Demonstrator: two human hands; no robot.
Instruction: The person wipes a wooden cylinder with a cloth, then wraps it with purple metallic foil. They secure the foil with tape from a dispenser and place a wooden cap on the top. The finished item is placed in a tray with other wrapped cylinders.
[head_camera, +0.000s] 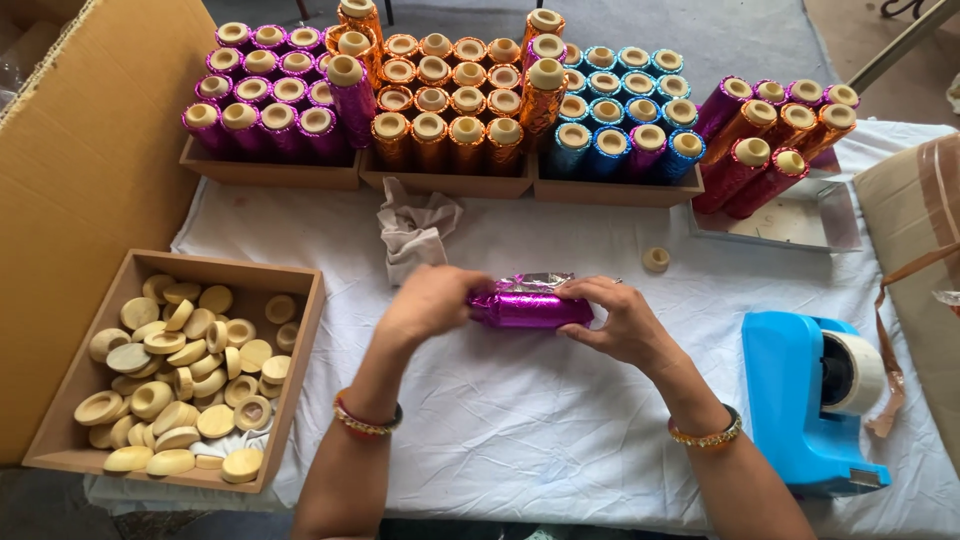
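Both hands hold one spool wrapped in shiny magenta foil (528, 303), lying sideways just above the white cloth. My left hand (430, 303) grips its left end. My right hand (612, 318) grips the right end, where loose silver foil sticks up. A bangle sits on each wrist. A crumpled grey cloth (414, 230) lies just beyond my left hand.
A wooden tray of several pale wooden caps (180, 365) sits at the left. At the back stand wooden trays of foil-wrapped spools: magenta (265, 100), orange (445, 110), blue (620, 120). More spools lean at the right (770, 140). A blue tape dispenser (810, 395), one loose cap (656, 259), cardboard box (90, 170).
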